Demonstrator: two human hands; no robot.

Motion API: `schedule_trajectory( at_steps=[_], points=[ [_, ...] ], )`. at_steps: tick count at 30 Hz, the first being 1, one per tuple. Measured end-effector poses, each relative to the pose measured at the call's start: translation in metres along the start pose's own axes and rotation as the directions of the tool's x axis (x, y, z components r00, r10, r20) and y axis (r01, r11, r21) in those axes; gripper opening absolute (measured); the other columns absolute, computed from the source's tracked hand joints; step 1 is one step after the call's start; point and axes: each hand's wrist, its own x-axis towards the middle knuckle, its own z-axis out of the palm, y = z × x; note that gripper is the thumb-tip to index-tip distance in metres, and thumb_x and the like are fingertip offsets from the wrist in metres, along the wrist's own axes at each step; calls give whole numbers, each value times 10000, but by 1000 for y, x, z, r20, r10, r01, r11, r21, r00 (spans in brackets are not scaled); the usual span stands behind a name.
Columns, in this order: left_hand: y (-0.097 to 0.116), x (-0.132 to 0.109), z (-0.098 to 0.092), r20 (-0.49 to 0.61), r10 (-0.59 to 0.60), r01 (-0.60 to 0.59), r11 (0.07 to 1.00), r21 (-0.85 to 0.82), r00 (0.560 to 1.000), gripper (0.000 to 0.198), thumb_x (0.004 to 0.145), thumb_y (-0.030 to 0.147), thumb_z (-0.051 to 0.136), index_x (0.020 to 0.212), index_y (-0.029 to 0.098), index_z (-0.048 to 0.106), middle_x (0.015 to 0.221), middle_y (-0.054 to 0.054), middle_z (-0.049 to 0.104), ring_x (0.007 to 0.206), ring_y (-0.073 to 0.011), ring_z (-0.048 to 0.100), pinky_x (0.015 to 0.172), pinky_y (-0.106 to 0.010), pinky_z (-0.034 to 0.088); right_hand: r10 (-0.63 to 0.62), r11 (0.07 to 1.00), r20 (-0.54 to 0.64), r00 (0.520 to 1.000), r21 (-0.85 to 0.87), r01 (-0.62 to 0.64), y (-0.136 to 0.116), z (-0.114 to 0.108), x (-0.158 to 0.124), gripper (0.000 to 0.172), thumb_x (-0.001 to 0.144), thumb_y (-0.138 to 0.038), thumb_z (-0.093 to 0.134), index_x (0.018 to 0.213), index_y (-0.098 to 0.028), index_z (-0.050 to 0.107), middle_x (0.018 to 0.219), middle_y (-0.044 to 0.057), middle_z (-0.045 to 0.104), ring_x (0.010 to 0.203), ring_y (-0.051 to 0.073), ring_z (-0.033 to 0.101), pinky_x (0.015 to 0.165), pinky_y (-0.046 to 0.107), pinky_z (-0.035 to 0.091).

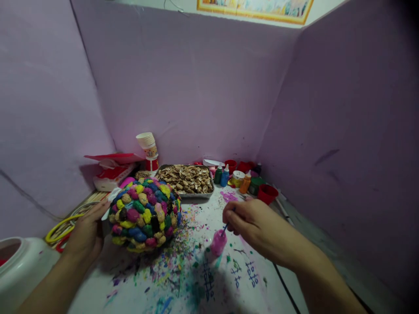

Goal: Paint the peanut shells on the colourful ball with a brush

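Note:
A round object [140,213] covered in painted peanut shells stands to the left, coloured yellow, green, blue, magenta and black, with some shells bare tan. My left hand [90,231] grips its left side, with a piece of white tissue [113,197] by the fingers. In my right hand [242,218], the closed fingers pinch a thin blue-handled paintbrush [225,229]. The brush's lower end is inside a small bottle of pink paint [218,243], so its tip is hidden. The bottle stands upright on the paint-spattered white table [242,296].
A metal tray [196,195] of peanut shells lies at the back. Green and blue paint bottles [224,176], an orange bottle [245,183] and a red cup [267,194] stand back right. Stacked paper cups [147,144] rise back left. A white jar [32,266] stands front left.

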Motion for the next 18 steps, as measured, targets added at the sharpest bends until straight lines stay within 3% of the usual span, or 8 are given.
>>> schedule_trajectory(
  at_steps=[3,8,12,15,18],
  points=[
    [0,0,0,9,-15,15,1000,-26,1000,220,729,82,619,884,180,740,916,-7,768,1020,-181,680,784,-203,573,-13,1000,38,999,19,13,2,2,1,346,919,-232,446,582,-210,519,472,-24,467,413,105,366,374,233,277],
    [-1,-1,-1,2,-26,26,999,-36,1000,202,703,80,645,866,159,733,880,-18,768,960,-184,700,796,-225,575,-31,980,-283,959,182,85,10,-17,-18,392,970,-426,453,669,-217,593,546,3,592,462,133,541,386,231,412],
    [0,-3,-1,19,-30,31,998,-47,999,223,705,79,650,900,152,729,875,-20,767,924,-182,707,764,-229,580,114,908,-523,845,400,125,20,-32,-31,283,922,-434,604,773,-226,726,638,45,702,515,155,665,432,215,525],
    [2,-7,2,27,-35,37,998,-52,999,217,727,84,635,912,151,726,864,-26,766,882,-177,715,730,-227,583,251,719,-583,773,647,255,16,-26,-22,195,842,-416,721,771,-238,757,694,47,748,583,168,721,537,229,594],
    [4,-10,4,8,-56,56,997,-62,998,228,722,68,622,905,156,726,828,-34,764,818,-188,724,698,-250,594,428,385,-501,752,854,350,1,-2,-2,250,698,-457,817,781,-229,757,694,38,769,654,159,732,654,242,602]
  ],
)
